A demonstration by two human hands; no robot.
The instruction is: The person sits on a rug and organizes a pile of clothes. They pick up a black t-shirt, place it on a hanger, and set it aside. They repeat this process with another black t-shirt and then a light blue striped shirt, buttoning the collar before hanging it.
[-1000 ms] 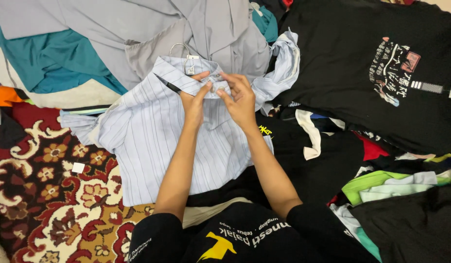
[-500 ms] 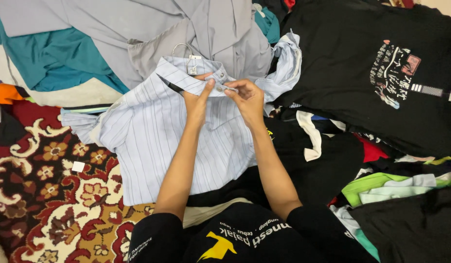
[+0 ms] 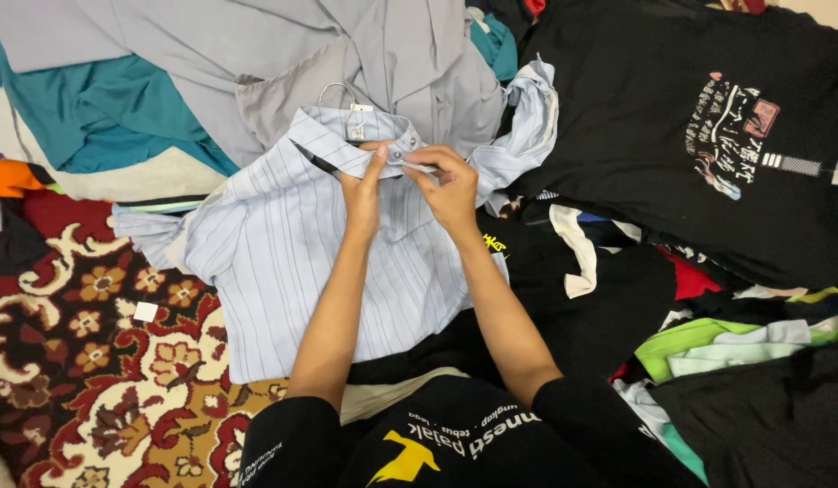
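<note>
Striped shirt (image 3: 283, 262): pale blue, lying front-up on the patterned carpet (image 3: 94, 361), with its collar (image 3: 347, 145) directly under the fingertips and its body spread toward the person. Left hand (image 3: 363, 188) is closed in a pinch on the collar band at the top button. Right hand (image 3: 451, 185) is closed on the opposing collar end, touching the left hand. A wire hanger hook (image 3: 333, 90) shows just beyond the hands at the collar.

Risk assessment:
- Button may slip from the pinch if the collar ends are pulled apart
- The hanger inside could skew the collar and misalign the placket
- The loose sleeve (image 3: 527, 126), to the right of the hands, lies on the black printed shirt (image 3: 690, 117) and may drag it if the garment is lifted
</note>
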